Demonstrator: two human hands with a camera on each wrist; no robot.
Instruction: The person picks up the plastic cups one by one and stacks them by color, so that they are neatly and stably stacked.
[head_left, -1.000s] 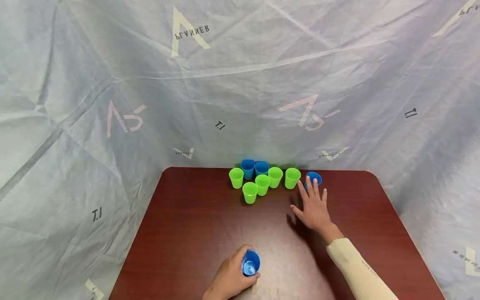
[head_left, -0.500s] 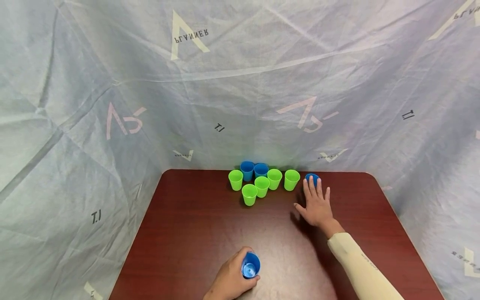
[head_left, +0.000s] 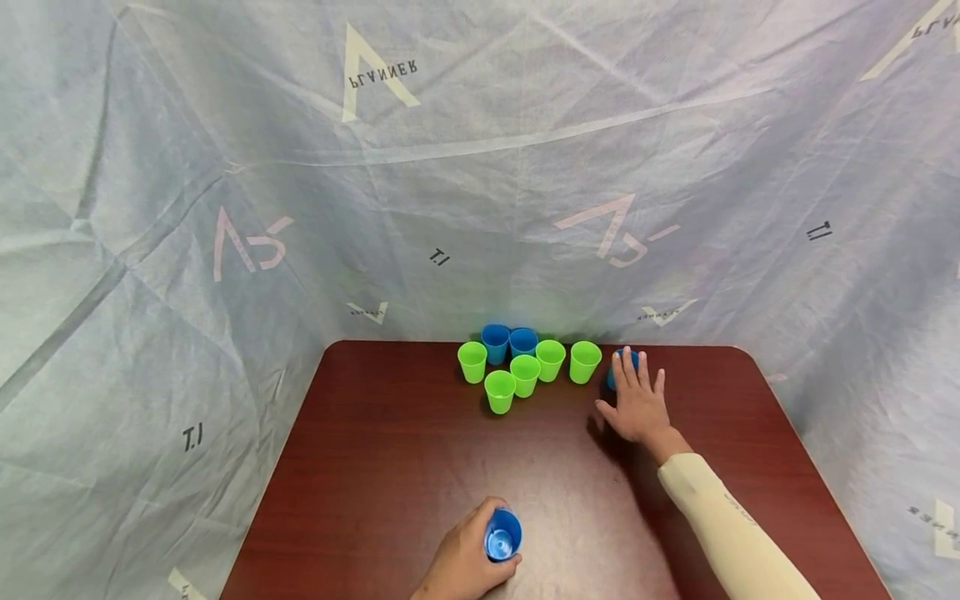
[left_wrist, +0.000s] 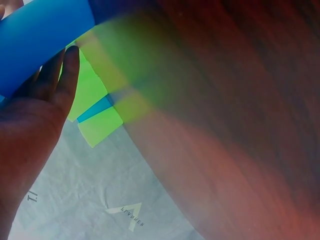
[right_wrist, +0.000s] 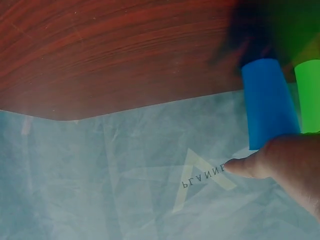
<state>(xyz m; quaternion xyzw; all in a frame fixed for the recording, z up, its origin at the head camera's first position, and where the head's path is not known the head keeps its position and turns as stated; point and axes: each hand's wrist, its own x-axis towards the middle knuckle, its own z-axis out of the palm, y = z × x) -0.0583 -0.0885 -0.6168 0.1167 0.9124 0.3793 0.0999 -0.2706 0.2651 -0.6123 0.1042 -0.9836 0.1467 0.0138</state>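
Note:
My left hand [head_left: 467,552] grips a blue cup [head_left: 504,532] at the near middle of the table, thumb and fingers around its side and its mouth facing up. In the left wrist view the same blue cup [left_wrist: 42,42] fills the upper left corner. At the far right my right hand [head_left: 637,407] reaches out with straight, spread fingers that overlap another upright blue cup [head_left: 612,380] and partly hide it. The right wrist view shows this blue cup [right_wrist: 270,105] standing right by the fingers.
Left of the right hand stand several upright green cups, among them one beside the blue cup [head_left: 585,363] and a foremost green cup [head_left: 500,393]. Two blue cups [head_left: 495,345] stand behind them at the table's far edge. Printed grey cloth [head_left: 480,183] hangs around the dark red table [head_left: 375,467].
My right hand has shifted slightly right and forward, its fingers now covering more of the far blue cup. My left hand keeps its grip on the near blue cup, almost still.

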